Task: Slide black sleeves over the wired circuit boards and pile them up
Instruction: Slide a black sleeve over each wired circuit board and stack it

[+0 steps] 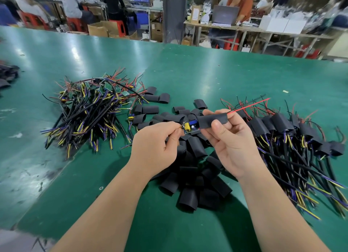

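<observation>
Above the table's middle, my left hand [156, 148] pinches the left end of a small circuit board [190, 128] with a yellow capacitor and a blue part. My right hand [228, 138] grips a black sleeve [214, 120] that covers the board's right half. Red and black wires [248, 106] stick out of the sleeve's right end. Loose black sleeves [190, 174] lie heaped under my hands. Bare wired boards [90, 108] are piled at the left. Sleeved boards [293, 138] with their cables are piled at the right.
The green table [207, 72] stretches far back. A few more black sleeves [7, 74] lie at the left edge. Beyond the table, people sit at benches with cardboard boxes, red stools and a laptop [225, 14].
</observation>
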Tool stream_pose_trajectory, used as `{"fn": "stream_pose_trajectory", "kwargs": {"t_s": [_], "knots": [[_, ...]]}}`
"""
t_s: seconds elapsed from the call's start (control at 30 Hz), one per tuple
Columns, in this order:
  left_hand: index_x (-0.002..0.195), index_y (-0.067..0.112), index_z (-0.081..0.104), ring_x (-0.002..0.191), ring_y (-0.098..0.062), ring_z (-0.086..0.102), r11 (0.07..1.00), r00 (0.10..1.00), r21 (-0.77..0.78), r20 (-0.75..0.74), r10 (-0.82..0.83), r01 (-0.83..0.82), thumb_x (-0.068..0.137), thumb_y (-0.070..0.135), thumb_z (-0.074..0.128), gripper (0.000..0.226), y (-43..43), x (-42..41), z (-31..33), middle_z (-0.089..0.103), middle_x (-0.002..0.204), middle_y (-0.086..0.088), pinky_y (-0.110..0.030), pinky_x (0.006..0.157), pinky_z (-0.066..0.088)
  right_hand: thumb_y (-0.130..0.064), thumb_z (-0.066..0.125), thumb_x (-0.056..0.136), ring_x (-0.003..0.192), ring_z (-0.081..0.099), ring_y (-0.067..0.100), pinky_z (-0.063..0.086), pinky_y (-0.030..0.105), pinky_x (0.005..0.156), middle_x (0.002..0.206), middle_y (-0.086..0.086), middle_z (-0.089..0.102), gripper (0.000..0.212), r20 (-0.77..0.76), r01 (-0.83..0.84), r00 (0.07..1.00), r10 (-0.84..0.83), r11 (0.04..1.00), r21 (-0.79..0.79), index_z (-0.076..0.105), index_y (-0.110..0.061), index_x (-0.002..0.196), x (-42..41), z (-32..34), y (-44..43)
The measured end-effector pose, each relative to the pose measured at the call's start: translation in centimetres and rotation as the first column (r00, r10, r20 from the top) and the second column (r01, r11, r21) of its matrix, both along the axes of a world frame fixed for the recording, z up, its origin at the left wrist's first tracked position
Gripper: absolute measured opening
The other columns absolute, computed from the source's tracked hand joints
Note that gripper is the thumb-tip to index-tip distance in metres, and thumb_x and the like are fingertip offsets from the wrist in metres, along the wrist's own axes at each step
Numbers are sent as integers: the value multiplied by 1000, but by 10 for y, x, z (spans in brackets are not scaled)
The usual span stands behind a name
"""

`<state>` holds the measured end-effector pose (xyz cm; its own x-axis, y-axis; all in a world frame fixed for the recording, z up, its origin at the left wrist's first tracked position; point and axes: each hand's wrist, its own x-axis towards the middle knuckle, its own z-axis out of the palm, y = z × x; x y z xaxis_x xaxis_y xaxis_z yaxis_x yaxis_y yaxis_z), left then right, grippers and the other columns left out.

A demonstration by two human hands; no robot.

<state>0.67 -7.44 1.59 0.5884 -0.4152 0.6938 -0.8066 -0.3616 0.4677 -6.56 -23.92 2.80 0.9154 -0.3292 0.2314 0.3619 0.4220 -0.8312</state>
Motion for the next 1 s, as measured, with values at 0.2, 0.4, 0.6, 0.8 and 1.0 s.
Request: {"fn": "stream_pose_trajectory", "kwargs": {"t_s": [0.2, 0.4, 0.6, 0.8, 1.0], "knots": [[72, 18, 61, 56, -13, 51, 999, 1000, -35, -10, -2, 2, 91, 17, 50, 21, -1, -1, 1, 58, 61, 8, -36, 49, 43, -19, 77, 60, 75, 70, 19, 56, 27, 70, 83, 8, 75, 26, -53, 189, 978, -203, 962, -196, 66, -19, 83, -1, 1, 0], [72, 12, 61, 54, -10, 48, 994, 1000, -112, -13, -23, 22, 92, 21, 44, 27, -1, -1, 1, 59, 61, 7, -29, 49, 40, -14, 69, 67, 70, 72, 19, 58, 30, 69, 80, 7, 74, 23, -149, 61, 987, -54, 997, 46, 58, -9, 87, 2, 0, 7], [71, 10, 61, 52, -6, 48, 975, 996, -220, -78, -50, 32, 93, 21, 45, 29, -3, -1, 0, 59, 60, 9, -26, 48, 37, -5, 65, 69, 85, 72, 16, 57, 27, 74, 103, 4, 74, 30, -74, -81, 994, 85, 995, 53, 56, -12, 97, 0, 2, 5], [74, 9, 63, 58, -14, 53, 997, 999, -69, -6, -32, 32, 92, 24, 43, 31, -3, -6, 3, 61, 64, 4, -35, 51, 43, -14, 69, 70, 78, 73, 16, 57, 24, 67, 92, 5, 75, 27, -77, -52, 996, 55, 998, 40, 57, -10, 94, 1, -1, 18], [74, 13, 64, 54, -27, 52, 981, 984, 177, 168, 53, -83, 85, 15, 49, 19, -1, -6, 6, 55, 61, -1, -38, 44, 41, -25, 69, 68, 68, 72, 15, 56, 25, 62, 78, 4, 74, 22, -164, 71, 984, -67, 997, 20, 57, -12, 80, 3, -3, 18]]}}
